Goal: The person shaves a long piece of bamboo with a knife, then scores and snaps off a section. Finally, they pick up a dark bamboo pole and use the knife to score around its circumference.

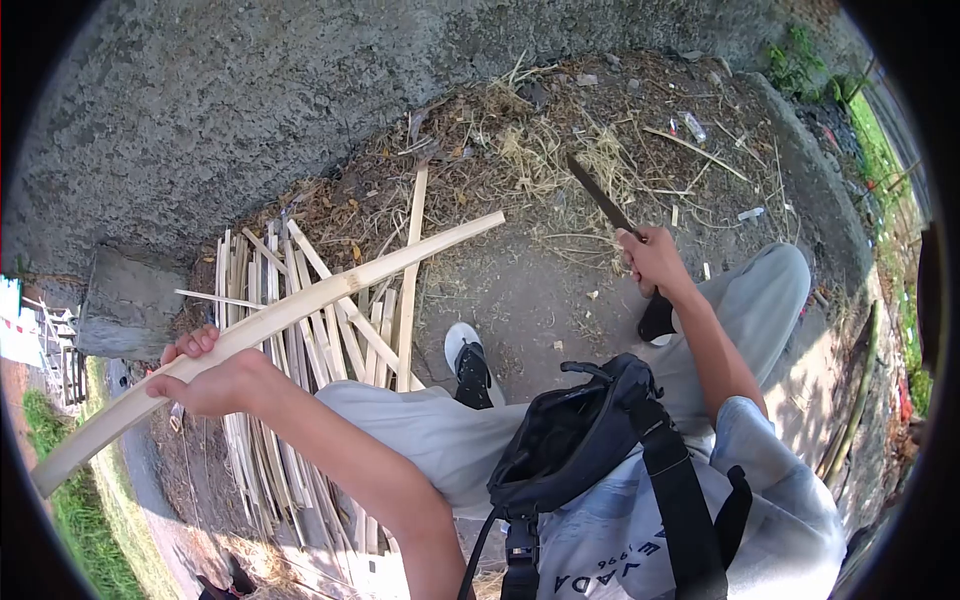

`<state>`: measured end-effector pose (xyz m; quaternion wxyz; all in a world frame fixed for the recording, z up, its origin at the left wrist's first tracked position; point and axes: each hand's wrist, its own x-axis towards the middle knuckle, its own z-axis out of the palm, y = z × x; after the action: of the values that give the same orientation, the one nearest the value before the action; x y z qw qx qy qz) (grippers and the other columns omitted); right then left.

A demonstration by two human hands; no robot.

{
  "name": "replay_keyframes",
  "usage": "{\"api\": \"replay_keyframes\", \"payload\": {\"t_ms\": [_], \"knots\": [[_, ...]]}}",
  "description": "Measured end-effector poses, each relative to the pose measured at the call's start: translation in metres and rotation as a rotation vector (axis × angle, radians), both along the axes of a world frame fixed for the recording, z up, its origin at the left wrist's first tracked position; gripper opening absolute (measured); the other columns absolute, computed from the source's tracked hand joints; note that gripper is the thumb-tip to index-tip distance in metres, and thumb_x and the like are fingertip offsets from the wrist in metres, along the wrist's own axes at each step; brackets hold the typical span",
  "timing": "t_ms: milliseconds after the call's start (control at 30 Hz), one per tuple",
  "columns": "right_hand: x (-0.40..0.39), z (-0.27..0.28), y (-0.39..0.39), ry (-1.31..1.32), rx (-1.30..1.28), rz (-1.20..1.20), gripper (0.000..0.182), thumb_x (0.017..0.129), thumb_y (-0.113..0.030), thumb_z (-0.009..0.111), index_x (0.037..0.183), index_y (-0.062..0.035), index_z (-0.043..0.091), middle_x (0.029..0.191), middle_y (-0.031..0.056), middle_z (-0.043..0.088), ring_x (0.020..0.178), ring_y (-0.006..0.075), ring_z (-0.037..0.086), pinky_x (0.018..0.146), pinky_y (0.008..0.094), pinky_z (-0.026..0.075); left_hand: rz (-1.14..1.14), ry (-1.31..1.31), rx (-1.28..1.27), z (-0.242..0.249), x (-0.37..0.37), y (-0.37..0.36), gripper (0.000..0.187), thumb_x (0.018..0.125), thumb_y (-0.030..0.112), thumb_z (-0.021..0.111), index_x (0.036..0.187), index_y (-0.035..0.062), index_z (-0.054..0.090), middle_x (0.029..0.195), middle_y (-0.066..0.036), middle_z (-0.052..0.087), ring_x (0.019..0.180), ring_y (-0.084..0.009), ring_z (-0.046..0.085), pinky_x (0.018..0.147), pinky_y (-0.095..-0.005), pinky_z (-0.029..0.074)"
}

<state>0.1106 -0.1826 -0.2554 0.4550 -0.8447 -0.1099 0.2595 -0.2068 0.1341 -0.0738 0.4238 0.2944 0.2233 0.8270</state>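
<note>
A long, pale bamboo strip (pixel 350 284) runs diagonally across the left half of the view. My left hand (pixel 215 382) is closed around its lower part, and the far end points up and to the right. In my right hand (pixel 657 262) is a machete (pixel 600 195), its dark blade aimed up and left over the ground. Most of its handle is hidden by my fingers. The blade and the held strip are apart. Beneath my left hand and the strip lies a pile of similar bamboo strips (pixel 290 460).
A rough grey wall (pixel 250 120) rises beyond the ground. Fibrous shavings (pixel 600 150) litter the soil along it. A concrete block (pixel 135 305) stands at the left. A black bag (pixel 570 430) hangs at my waist, above my sandalled foot (pixel 470 360).
</note>
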Motion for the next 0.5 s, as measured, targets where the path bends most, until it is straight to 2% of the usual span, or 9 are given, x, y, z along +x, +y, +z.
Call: {"api": "replay_keyframes", "payload": {"t_ms": [33,133,167,200,267,300,433,500], "knots": [[-0.007,0.006,-0.002,0.033,0.059,0.032,0.033,0.092,-0.028,0.058,0.071,-0.0018,0.059,0.053,0.0003,0.049,0.046,0.007,0.049,0.04,0.025,0.038,-0.025,-0.006,0.003,-0.001,0.003,0.0,0.049,0.096,0.056,0.036,0.083,0.0089,0.042,0.06,-0.002,0.034,0.05,-0.0128,0.035,0.05,-0.0256,0.034],[-0.019,0.004,-0.01,0.238,0.208,0.038,0.028,0.092,-0.025,0.059,0.078,-0.0018,0.06,0.057,-0.0015,0.049,0.045,0.0066,0.045,0.04,0.0243,0.038,-0.129,-0.035,-0.031,-0.002,0.012,-0.001,0.049,0.096,0.056,0.037,0.081,0.0093,0.043,0.059,-0.001,0.034,0.051,-0.0121,0.036,0.051,-0.0249,0.033],[-0.025,0.003,-0.009,0.409,0.333,-0.051,0.027,0.091,-0.026,0.06,0.079,-0.0012,0.059,0.061,-0.0009,0.05,0.047,0.0078,0.046,0.041,0.0253,0.039,-0.177,-0.038,-0.033,-0.003,0.015,0.0,0.049,0.096,0.055,0.037,0.08,0.0093,0.043,0.058,0.0,0.034,0.051,-0.0119,0.036,0.051,-0.0249,0.033],[-0.028,-0.004,-0.007,0.446,0.364,-0.092,0.027,0.091,-0.025,0.06,0.08,-0.0009,0.059,0.062,-0.0007,0.05,0.048,0.0078,0.046,0.042,0.0253,0.039,-0.228,-0.042,-0.039,-0.004,0.018,-0.002,0.049,0.096,0.055,0.038,0.08,0.0092,0.044,0.058,0.0,0.034,0.051,-0.0117,0.036,0.051,-0.0248,0.033],[-0.026,-0.032,0.001,0.513,0.427,-0.184,0.026,0.092,-0.025,0.06,0.082,-0.0004,0.058,0.063,-0.0003,0.05,0.049,0.008,0.047,0.043,0.0252,0.04,-0.228,-0.001,-0.036,-0.003,0.029,-0.008,0.048,0.096,0.054,0.039,0.079,0.0091,0.044,0.058,0.0,0.033,0.051,-0.0113,0.035,0.051,-0.0245,0.031],[-0.028,-0.042,0.009,0.414,0.367,-0.17,0.026,0.092,-0.024,0.059,0.081,-0.0004,0.058,0.063,0.0001,0.05,0.048,0.0087,0.046,0.043,0.0255,0.041,-0.243,0.004,-0.045,-0.003,0.034,-0.011,0.048,0.096,0.054,0.039,0.079,0.0092,0.044,0.057,0.0,0.033,0.051,-0.0113,0.035,0.051,-0.0245,0.031],[-0.02,-0.054,0.026,0.548,0.502,-0.227,0.027,0.091,-0.024,0.06,0.078,-0.0009,0.057,0.062,0.0015,0.05,0.048,0.0101,0.047,0.043,0.0277,0.042,-0.33,0.006,-0.037,-0.004,0.046,-0.012,0.047,0.096,0.053,0.04,0.079,0.0091,0.045,0.058,0.0,0.035,0.051,-0.0109,0.036,0.05,-0.0243,0.031],[-0.018,-0.059,0.033,0.517,0.519,-0.255,0.028,0.091,-0.025,0.06,0.076,-0.0011,0.056,0.062,0.0018,0.05,0.048,0.0106,0.046,0.042,0.0281,0.042,-0.374,-0.031,-0.06,-0.003,0.048,-0.008,0.047,0.096,0.053,0.041,0.08,0.0088,0.046,0.058,-0.001,0.037,0.051,-0.0107,0.037,0.05,-0.0242,0.031]]}}
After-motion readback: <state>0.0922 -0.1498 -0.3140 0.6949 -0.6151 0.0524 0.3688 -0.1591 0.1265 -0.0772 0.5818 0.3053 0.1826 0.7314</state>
